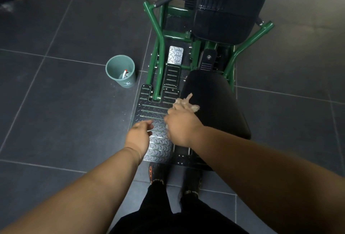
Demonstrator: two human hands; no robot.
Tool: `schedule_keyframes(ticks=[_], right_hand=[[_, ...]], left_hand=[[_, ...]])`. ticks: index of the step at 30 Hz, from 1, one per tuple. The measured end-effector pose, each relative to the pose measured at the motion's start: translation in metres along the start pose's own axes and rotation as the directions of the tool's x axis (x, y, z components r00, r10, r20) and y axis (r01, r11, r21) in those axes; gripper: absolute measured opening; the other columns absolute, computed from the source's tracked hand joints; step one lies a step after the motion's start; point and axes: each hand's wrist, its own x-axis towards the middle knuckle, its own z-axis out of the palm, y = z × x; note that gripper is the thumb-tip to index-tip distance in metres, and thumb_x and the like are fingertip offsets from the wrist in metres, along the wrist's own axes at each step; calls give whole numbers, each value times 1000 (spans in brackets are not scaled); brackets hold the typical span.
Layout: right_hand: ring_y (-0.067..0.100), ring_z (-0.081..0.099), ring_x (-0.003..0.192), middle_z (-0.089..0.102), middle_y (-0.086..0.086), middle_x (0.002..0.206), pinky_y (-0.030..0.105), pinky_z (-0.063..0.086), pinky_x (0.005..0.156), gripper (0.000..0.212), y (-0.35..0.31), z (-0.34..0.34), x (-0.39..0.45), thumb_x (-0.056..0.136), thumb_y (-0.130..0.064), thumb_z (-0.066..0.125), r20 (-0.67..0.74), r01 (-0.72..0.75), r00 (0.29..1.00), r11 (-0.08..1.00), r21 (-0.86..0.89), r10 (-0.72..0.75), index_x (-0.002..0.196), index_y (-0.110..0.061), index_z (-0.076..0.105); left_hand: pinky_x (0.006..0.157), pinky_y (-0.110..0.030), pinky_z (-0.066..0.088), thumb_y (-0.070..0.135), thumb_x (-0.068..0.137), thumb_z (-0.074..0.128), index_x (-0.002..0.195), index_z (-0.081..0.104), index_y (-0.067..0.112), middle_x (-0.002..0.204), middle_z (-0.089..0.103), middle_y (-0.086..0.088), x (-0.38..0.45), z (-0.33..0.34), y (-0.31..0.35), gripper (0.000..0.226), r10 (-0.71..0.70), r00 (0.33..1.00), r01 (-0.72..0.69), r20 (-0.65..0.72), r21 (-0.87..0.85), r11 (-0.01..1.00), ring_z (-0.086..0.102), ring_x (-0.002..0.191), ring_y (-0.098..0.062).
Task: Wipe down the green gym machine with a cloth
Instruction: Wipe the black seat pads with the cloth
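Cloth [183,104] position: bunched under and ahead of the right hand [180,125], at the seam where the checker-plate footplate [149,107] meets the black seat pad [211,103]. Right-hand fingers are curled down over the cloth and grip it; loose tan ends project past the fingertips toward the far end of the green gym machine [159,34]. Left hand [139,135] hovers just beside the right, over the near part of the footplate, with fingers loosely bent and holding nothing; whether it touches the plate cannot be determined. Machine orientation: the long axis runs straight away from the person, from the footplate nearest the feet, past the seat pad, to the green tube frame and the upper back pad [229,6] farthest out. The right hand is therefore the working hand, and unwiped surfaces probably lie forward and to either side of it. The next stroke likely follows that long axis or crosses left over the ribbed plate. A green bucket [120,70] stands on the tiled floor [56,103] left of the frame, well apart from both hands.
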Motion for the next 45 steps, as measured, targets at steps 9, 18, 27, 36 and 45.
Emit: schedule_keyframes(ticks=[9, 18, 27, 36, 45], right_hand=[[47, 40, 138, 53, 13, 151, 68, 22, 121, 24, 35, 59, -65, 96, -17, 51, -428, 358, 812, 918, -171, -397, 111, -21, 70], [32, 57, 124, 62, 8, 139, 55, 41, 113, 16, 102, 122, -130, 89, -18, 75, -604, 183, 762, 973, -142, -232, 100, -30, 72], [35, 55, 123, 55, 9, 134, 52, 50, 98, 53, 125, 148, -165, 71, -6, 87, -691, 16, 700, 964, 265, 178, 110, -31, 62], [24, 39, 130, 31, -2, 157, 33, 36, 114, 52, 109, 135, -178, 95, -13, 64, -412, -101, 733, 685, 721, 541, 141, -33, 53], [13, 46, 122, 38, -1, 144, 28, 38, 106, 42, 96, 103, -152, 109, -27, 47, -13, -184, 645, 171, 968, 764, 151, -27, 49]], left_hand=[[107, -44, 51, 24, 107, 47, 114, 68, 26, 124, 72, -4, -14, 11, 6, 23, 26, 993, -41, 117, 122, 992, 69, 111, -22], [111, -48, 49, 33, 108, 46, 111, 72, 28, 126, 69, -3, -31, 43, -3, 27, 30, 980, -92, 197, 314, 945, 66, 115, -26], [74, -28, 47, 21, 102, 44, 102, 73, 26, 96, 74, 8, -41, 74, 11, 29, 178, 984, -170, -1, 297, 940, 65, 87, -12], [106, -42, 51, 60, 89, 49, 130, 65, 25, 119, 73, 6, -50, 102, 23, 57, 284, 959, -245, -9, 480, 842, 68, 110, -24], [115, -47, 46, 66, 90, 45, 149, 54, 23, 141, 65, -3, -47, 90, 26, 74, 270, 963, -228, 15, 582, 781, 60, 129, -28]])
